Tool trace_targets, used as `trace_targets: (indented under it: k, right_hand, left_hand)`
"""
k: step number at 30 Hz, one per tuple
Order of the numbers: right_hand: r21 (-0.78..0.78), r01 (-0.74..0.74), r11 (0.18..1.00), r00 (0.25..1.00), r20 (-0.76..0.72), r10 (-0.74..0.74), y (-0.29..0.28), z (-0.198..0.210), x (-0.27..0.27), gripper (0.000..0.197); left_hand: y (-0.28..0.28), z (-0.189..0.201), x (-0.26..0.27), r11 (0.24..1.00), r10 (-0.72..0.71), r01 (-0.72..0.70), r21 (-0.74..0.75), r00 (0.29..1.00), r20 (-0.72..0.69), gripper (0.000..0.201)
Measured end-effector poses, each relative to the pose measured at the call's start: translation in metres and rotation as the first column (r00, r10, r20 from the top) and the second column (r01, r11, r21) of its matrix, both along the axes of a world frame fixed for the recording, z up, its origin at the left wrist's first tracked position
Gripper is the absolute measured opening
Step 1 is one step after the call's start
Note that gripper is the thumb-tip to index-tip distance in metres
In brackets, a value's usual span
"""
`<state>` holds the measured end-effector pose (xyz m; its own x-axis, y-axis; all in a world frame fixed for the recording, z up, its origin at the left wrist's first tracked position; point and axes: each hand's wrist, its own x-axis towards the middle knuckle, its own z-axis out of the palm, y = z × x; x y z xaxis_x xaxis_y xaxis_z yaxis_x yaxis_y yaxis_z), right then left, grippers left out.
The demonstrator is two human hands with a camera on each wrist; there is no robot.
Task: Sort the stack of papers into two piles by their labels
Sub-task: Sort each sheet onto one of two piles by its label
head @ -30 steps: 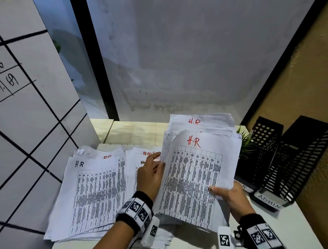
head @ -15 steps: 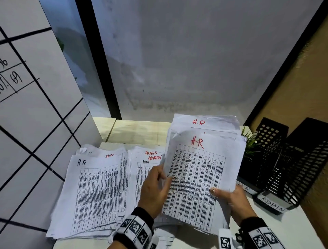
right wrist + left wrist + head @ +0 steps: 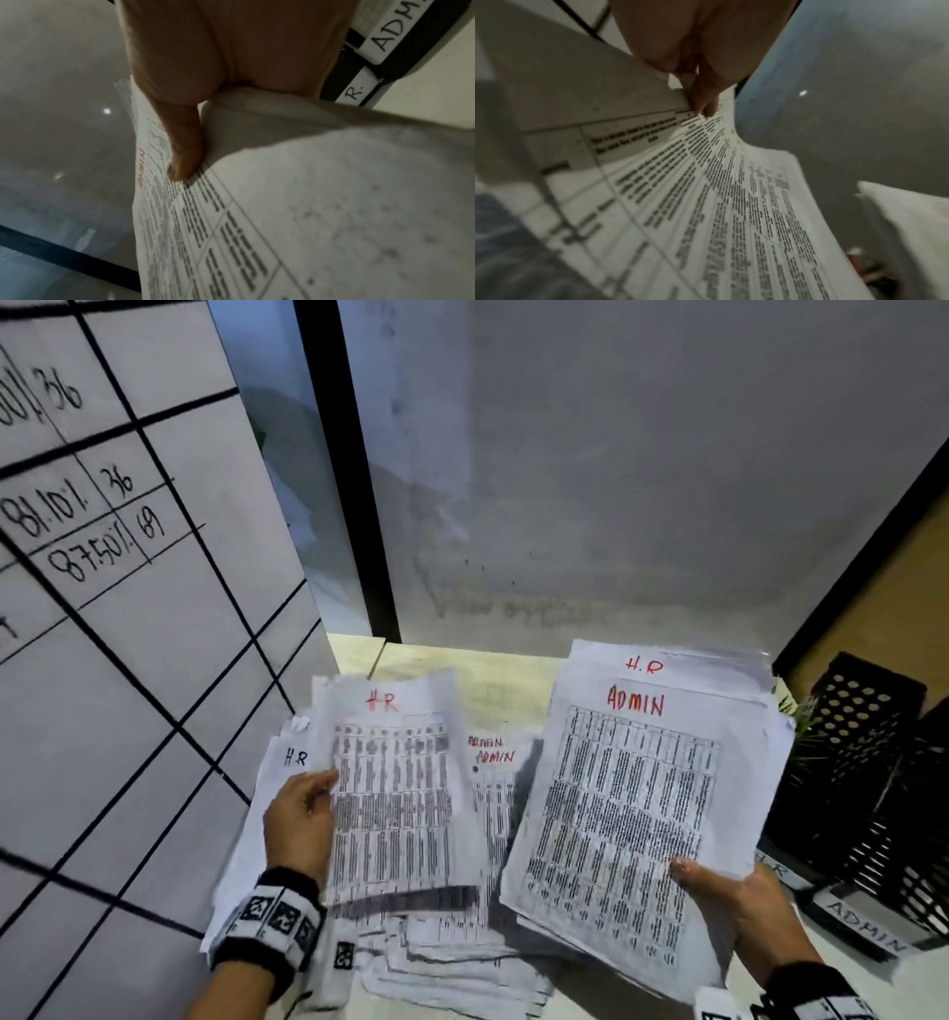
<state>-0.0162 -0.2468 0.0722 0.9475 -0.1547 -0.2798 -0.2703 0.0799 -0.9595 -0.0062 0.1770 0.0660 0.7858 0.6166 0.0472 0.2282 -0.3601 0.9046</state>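
Note:
My left hand (image 3: pixel 300 814) pinches the left edge of a printed sheet marked H.R in red (image 3: pixel 395 793) and holds it above the H.R pile (image 3: pixel 287 762) at the left of the desk. In the left wrist view the thumb (image 3: pixel 703 97) lies on that sheet (image 3: pixel 718 203). My right hand (image 3: pixel 729 896) grips the raised stack of papers (image 3: pixel 631 814) from below, thumb on top; its top sheet reads ADMIN, with an H.R sheet behind it. The right wrist view shows the thumb (image 3: pixel 182 146) pressed on the stack (image 3: pixel 308 203). An ADMIN pile (image 3: pixel 493 762) lies between the two.
Two black mesh file holders (image 3: pixel 873 762) stand at the right, with white tags reading H.R and ADMIN (image 3: pixel 868 929). A small green plant (image 3: pixel 801 726) sits beside them. A whiteboard with a black grid (image 3: pixel 128 660) stands close at the left, and a grey wall (image 3: pixel 616 505) closes off the back.
My left hand has pulled the top H.R sheet off the held stack and carried it left over the H.R pile. An ADMIN sheet now tops the stack in my right hand.

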Motion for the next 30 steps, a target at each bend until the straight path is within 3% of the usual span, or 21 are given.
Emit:
trace_targets:
  k: [3, 5, 9, 11, 13, 14, 16, 17, 20, 21, 23, 25, 28, 30]
  right_hand:
    - [-0.061, 0.008, 0.998, 0.999, -0.043, -0.011, -0.004, -0.005, 0.001, 0.027]
    - [-0.078, 0.001, 0.997, 0.998, -0.065, -0.006, -0.002, -0.006, 0.001, 0.027]
    - [-0.052, -0.021, 0.998, 0.998, -0.062, 0.017, 0.003, -0.004, 0.001, 0.030]
    - [-0.037, -0.037, 0.999, 0.998, -0.051, 0.035, 0.005, -0.003, 0.003, 0.038]
    - [-0.011, -0.047, 0.999, 0.998, -0.046, 0.046, 0.008, -0.001, 0.004, 0.046]
    - [-0.003, -0.062, 0.998, 0.998, -0.032, 0.061, 0.009, 0.000, 0.004, 0.051]
    - [-0.005, -0.091, 0.996, 0.996, 0.004, 0.091, 0.012, 0.002, 0.004, 0.072]
    - [-0.015, -0.101, 0.995, 0.995, 0.007, 0.101, 0.013, 0.004, 0.005, 0.085]
    - [-0.005, -0.121, 0.993, 0.992, 0.016, 0.121, 0.020, 0.013, 0.006, 0.098]
    - [0.001, -0.125, 0.992, 0.992, 0.016, 0.125, 0.021, 0.016, 0.006, 0.097]
    - [0.024, -0.122, 0.992, 0.993, 0.006, 0.122, 0.021, 0.019, 0.008, 0.089]
    - [0.044, -0.106, 0.993, 0.994, -0.019, 0.107, 0.017, 0.023, 0.009, 0.081]
    - [0.005, -0.113, 0.994, 0.992, -0.050, 0.113, 0.009, 0.026, 0.010, 0.091]
    - [-0.011, -0.091, 0.996, 0.993, -0.073, 0.090, 0.006, 0.022, 0.011, 0.069]
  left_hand:
    - [0.041, -0.023, 0.000, 0.997, 0.054, -0.061, -0.042, 0.985, -0.163, 0.045]
    - [0.056, -0.031, 0.000, 0.998, 0.049, -0.041, 0.038, 0.967, -0.249, 0.048]
    - [0.075, -0.050, 0.007, 0.985, -0.041, 0.108, 0.138, 0.908, -0.417, 0.050]
    - [0.073, -0.057, 0.014, 0.936, -0.027, 0.193, 0.294, 0.873, -0.487, 0.053]
    - [0.050, -0.050, 0.021, 0.875, 0.047, 0.180, 0.450, 0.892, -0.449, 0.046]
    - [0.030, -0.041, 0.023, 0.884, 0.028, 0.155, 0.440, 0.924, -0.381, 0.040]
    - [-0.016, -0.021, 0.024, 0.948, -0.167, 0.228, 0.224, 0.951, -0.261, 0.045]
    - [-0.040, -0.013, 0.023, 0.944, -0.303, 0.324, 0.066, 0.927, -0.221, 0.054]
    - [-0.103, 0.011, 0.023, 0.778, -0.607, 0.555, -0.294, 0.785, -0.125, 0.091]
    - [-0.119, 0.011, 0.025, 0.731, -0.651, 0.585, -0.352, 0.751, -0.105, 0.099]
    - [-0.143, 0.011, 0.028, 0.711, -0.646, 0.572, -0.410, 0.761, -0.059, 0.103]
    - [-0.157, 0.009, 0.029, 0.708, -0.562, 0.472, -0.525, 0.827, -0.015, 0.091]
    - [-0.166, 0.012, 0.030, 0.704, -0.445, 0.392, -0.592, 0.893, 0.062, 0.032]
    - [-0.167, 0.015, 0.029, 0.718, -0.409, 0.375, -0.587, 0.909, 0.081, 0.020]
